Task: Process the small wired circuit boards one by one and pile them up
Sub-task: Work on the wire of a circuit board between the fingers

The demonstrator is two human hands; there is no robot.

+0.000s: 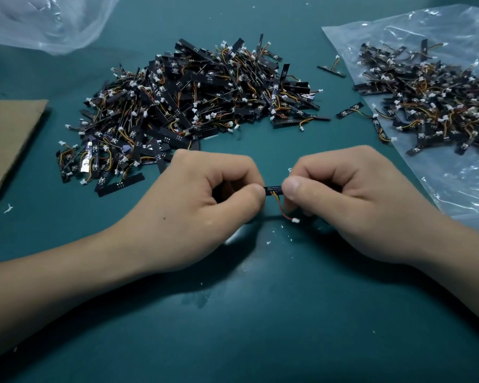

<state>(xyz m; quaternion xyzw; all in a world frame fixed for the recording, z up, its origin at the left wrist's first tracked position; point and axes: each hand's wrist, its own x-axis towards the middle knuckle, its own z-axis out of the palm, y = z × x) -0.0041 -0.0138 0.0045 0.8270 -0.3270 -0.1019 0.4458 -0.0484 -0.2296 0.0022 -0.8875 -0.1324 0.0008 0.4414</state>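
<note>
Nearside of big pile (188,100) — left hand (205,205), right hand (343,200) each pinch one end of board (273,190); axis runs crosswise.

Black boards (194,100), teal table (260,313), tan cardboard (9,139).

The left forearm (67,277) and right forearm (454,261) are bare all the way to the wrists. The left grip (205,205) has a small dark mole (164,218) on its back and a tiny pale fleck (208,222) nearer the thumb. The right grip (351,205) shows a short, trimmed thumbnail (291,186), broad and rounded.
</note>
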